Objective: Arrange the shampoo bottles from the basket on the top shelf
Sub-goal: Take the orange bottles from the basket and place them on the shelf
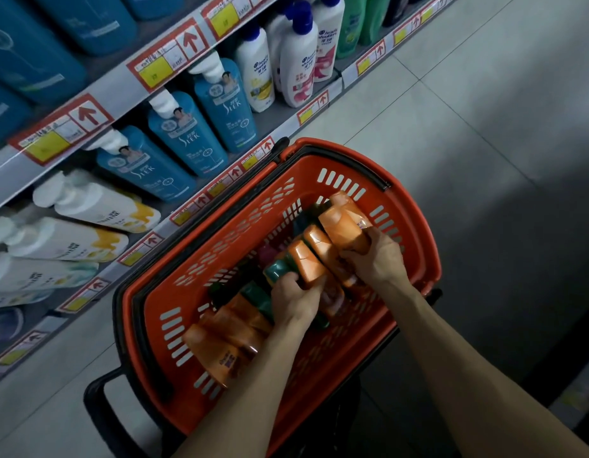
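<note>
The red basket (415,233) holds many orange bottles (217,342) and some green ones, too piled up to count. Both hands are inside it. The left hand (294,300) and right hand (377,256) each grip orange bottles.

Slotted orange plastic basket (323,180) – slight sheen. Orange bottles (344,223) glossy, smooth plastic. Blue bottles (182,143) and white bottles (296,66) glossy plastic too. Paper price tags (161,62) on shelf rail. Floor tiles (484,104) smooth, dull – grey.
</note>
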Motion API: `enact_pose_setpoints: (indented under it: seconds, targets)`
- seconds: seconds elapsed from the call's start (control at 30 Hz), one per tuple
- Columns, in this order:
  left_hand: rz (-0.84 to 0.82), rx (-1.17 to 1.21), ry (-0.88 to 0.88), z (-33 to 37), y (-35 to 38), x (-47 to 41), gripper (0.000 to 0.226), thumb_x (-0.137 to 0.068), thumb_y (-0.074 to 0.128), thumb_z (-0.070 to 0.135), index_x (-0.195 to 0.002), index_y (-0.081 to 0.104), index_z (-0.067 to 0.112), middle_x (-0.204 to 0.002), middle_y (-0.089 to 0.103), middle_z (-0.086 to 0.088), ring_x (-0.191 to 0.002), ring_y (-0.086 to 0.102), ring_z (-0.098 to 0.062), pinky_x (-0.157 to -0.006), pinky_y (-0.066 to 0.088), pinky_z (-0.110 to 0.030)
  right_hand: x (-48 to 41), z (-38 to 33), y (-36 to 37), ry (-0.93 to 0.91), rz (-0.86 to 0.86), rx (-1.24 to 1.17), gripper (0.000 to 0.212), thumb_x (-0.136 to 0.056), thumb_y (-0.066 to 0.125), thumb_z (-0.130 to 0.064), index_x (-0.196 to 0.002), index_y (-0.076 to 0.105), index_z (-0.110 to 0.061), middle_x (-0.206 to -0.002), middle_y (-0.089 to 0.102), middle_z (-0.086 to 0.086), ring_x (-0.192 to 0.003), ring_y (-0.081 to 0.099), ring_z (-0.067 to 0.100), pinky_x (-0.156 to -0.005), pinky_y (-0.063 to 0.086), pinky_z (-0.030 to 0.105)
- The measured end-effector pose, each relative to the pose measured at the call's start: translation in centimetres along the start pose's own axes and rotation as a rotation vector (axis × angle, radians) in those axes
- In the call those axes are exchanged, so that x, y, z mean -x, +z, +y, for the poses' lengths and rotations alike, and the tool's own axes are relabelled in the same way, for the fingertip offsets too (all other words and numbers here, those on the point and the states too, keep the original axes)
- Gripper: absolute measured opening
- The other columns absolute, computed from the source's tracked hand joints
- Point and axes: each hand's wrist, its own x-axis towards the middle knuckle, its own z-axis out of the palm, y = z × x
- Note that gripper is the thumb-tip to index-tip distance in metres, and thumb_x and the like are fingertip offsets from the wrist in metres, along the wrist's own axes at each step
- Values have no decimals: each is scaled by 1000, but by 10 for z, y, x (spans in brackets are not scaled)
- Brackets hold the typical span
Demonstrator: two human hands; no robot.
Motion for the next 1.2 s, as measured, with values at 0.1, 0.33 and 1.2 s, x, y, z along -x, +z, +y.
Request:
enact_pose_setpoints:
  seconds: [0.1,0.33,1.2]
  targets:
    - [-42,19,53,0,-5,5,24,-83,76,46,-90,65,27,-81,61,15,-70,54,3,-58,39,-16,11,-1,4,0,8,-136,56,-82,78,-27,-131,56,-12,-119,65,5,-101,60,19,-78,45,25]
    - [-134,155,182,-2,-33,28,37,-89,72,36,-121,65,19,-109,66,11,-89,60,5,-70,45,-5,45,-4,-5,-28,-67,-294,68,-87,73,-35,-145,43,-19,-135,50,1,-110,48,12,-82,45,21]
    - [-160,489,684,180,-380,306,37,-81,70,58,-108,73,33,-103,77,3,-98,73,-14,-79,57,-30,304,-282,-208,-299,-207,-1152,33,-84,65,-40,-103,70,-12,-95,70,17,-82,68,31,-77,58,49]
